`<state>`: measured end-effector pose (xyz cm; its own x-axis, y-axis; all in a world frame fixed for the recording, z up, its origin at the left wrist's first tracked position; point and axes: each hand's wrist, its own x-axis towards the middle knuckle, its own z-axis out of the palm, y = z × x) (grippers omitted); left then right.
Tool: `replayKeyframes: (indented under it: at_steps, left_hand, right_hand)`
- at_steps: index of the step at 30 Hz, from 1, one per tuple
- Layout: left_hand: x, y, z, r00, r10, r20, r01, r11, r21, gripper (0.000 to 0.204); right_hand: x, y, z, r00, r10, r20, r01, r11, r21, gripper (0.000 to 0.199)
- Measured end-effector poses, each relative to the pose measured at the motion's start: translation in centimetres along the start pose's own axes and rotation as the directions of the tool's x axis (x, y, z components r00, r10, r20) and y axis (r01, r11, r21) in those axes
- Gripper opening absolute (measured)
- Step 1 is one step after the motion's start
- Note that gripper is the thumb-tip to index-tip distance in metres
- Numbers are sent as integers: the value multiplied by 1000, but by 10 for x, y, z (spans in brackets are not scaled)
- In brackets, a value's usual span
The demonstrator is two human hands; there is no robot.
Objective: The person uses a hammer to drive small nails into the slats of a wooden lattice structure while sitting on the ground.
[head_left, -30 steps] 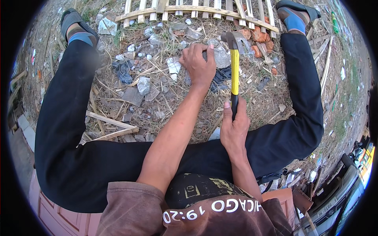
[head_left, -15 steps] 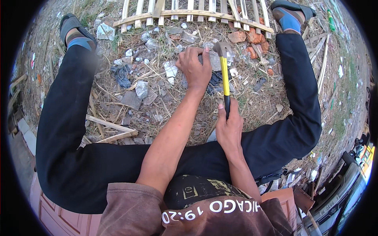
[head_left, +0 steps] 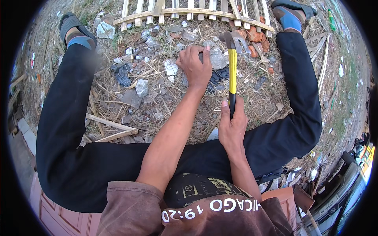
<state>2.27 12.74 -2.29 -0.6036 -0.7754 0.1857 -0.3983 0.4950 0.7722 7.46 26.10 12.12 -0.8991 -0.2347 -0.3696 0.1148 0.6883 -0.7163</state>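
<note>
1. Seen from above, looking down at two bare forearms reaching out over dry ground littered with straw, splintered wood and stone chips.
2. Right hand (head_left: 232, 128) wrapped tight around the black grip at the lower end of a hammer (head_left: 232, 70) — thumb laid along the handle, fingers closed beneath it.
3. Yellow hammer handle running almost straight up the middle of the view, dark metal head at the far end, just right of the left hand and above the rubble.
4. Left hand (head_left: 195, 67) pressed palm-down over a grey stone (head_left: 217, 59), fingers curled around its near edge; stone lying on the ground just left of the hammer head, partly covered by that hand.
5. Dark scrap of cloth (head_left: 219, 75) lying under and beside the stone.
6. Legs in black trousers (head_left: 67, 129) spread wide to either side, feet in grey sandals at the upper corners.
7. Pale wooden slat frame (head_left: 189, 11) lying flat across the top of the view, beyond the hands.
8. Broken red bricks (head_left: 258, 37) just right of the hammer head, near the frame.
9. Flat grey stone pieces (head_left: 141, 87) and loose wooden sticks (head_left: 112, 129) scattered left of the left forearm — well apart from the hammer.
</note>
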Motion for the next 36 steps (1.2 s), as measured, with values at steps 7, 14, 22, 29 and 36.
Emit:
replayKeyframes:
  at_steps: [7,14,22,29,36]
  left_hand:
    - [7,14,-7,990,-119,70,121,992,-27,23]
    - [-7,24,-16,995,-99,-28,101,988,119,29]
    - [-8,16,-13,1000,0,-12,1,992,130,26]
    - [-9,18,-7,991,-130,18,129,990,53,25]
    - [-7,18,-5,985,-167,32,165,985,54,24]
  right_hand:
    - [13,26,-4,986,167,13,-167,980,107,22]
    - [16,32,-4,983,186,-8,-182,970,162,26]
    - [12,32,-3,986,164,37,-168,966,198,28]
    - [14,32,-2,979,197,58,-205,953,222,27]
    - [14,30,2,985,159,62,-168,969,181,28]
